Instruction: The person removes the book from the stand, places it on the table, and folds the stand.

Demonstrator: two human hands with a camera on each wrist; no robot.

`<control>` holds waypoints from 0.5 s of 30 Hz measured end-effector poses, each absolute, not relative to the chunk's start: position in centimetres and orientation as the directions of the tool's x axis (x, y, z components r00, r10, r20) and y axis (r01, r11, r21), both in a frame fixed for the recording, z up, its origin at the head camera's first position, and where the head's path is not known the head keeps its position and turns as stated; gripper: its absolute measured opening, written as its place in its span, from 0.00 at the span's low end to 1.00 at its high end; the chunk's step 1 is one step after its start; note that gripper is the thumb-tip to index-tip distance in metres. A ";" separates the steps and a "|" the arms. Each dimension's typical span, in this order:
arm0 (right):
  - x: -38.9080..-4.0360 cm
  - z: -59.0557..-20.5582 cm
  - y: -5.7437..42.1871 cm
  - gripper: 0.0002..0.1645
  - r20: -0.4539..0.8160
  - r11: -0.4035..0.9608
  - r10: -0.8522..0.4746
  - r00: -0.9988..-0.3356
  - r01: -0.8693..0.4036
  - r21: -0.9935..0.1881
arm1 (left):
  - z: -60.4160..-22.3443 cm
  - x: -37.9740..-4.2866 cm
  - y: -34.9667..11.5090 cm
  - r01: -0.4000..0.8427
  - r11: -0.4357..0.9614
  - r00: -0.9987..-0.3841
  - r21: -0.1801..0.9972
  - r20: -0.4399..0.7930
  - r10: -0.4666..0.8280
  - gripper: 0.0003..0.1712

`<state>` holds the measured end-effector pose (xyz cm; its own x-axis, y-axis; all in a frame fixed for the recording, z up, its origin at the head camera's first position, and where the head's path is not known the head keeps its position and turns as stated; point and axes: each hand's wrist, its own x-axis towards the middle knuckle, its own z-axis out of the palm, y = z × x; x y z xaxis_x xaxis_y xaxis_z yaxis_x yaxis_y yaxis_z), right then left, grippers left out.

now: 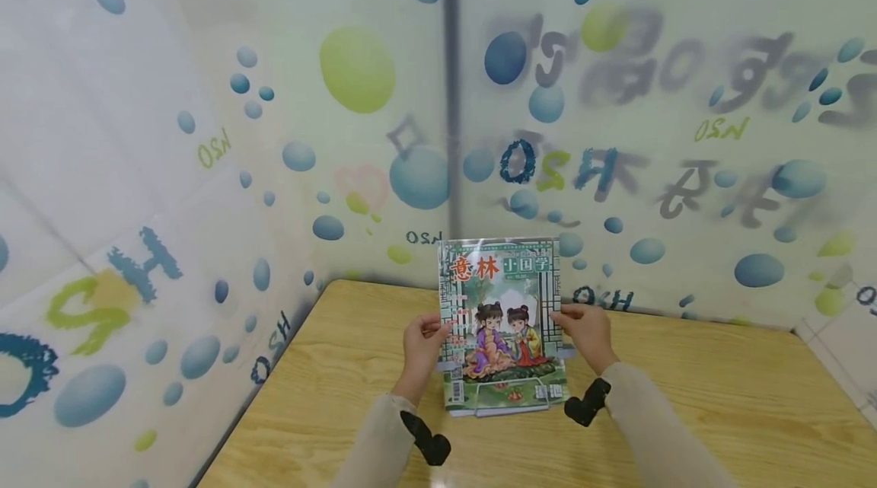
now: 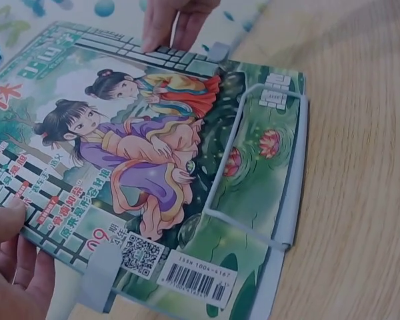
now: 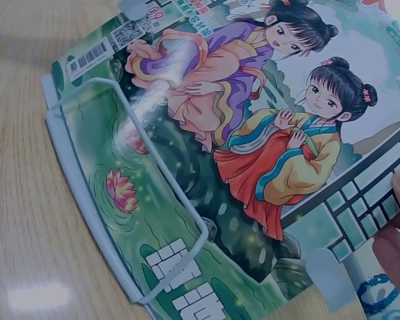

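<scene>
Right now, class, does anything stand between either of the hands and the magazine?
Nothing visible does: the left hand and right hand both pinch the side edges of the magazine. A wire loop crosses its lower cover, and a grey tab overlaps each side, but these sit below the fingers.

We see a closed magazine (image 1: 503, 320) with a glossy green cover, red title characters at upper left and two illustrated figures side by side, one robed in purple and peach, the other in yellow and red. Beneath them we find pink lotus flowers; at lower left, a barcode and QR code. We note its upright pose, cover facing the head view, in a pale grey stand (image 3: 90, 219) whose wire loop crosses the lower cover and whose tabs flank its side edges, by the wooden table (image 1: 329, 389).
</scene>
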<state>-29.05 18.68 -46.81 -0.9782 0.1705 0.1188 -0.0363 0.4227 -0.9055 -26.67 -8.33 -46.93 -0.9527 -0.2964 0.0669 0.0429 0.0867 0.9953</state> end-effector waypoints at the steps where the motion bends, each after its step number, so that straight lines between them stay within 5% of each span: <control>1: -29.1 -46.8 18.7 0.20 0.115 0.412 0.174 -0.978 -0.033 -0.911 | -46.8 -26.6 -8.2 0.039 0.089 -0.953 0.995 0.064 -0.297 0.12; 15: -28.7 -46.2 17.7 0.18 0.193 0.412 0.323 -0.927 -0.046 -0.910 | -45.8 -26.7 -7.7 0.033 0.071 -0.950 0.997 0.054 -0.308 0.10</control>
<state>-28.65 17.74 -46.23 -0.9265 0.3230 0.1930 -0.0459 0.4122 -0.9099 -26.74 -7.73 -45.84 -0.9497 -0.3084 0.0540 0.0335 0.0713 0.9969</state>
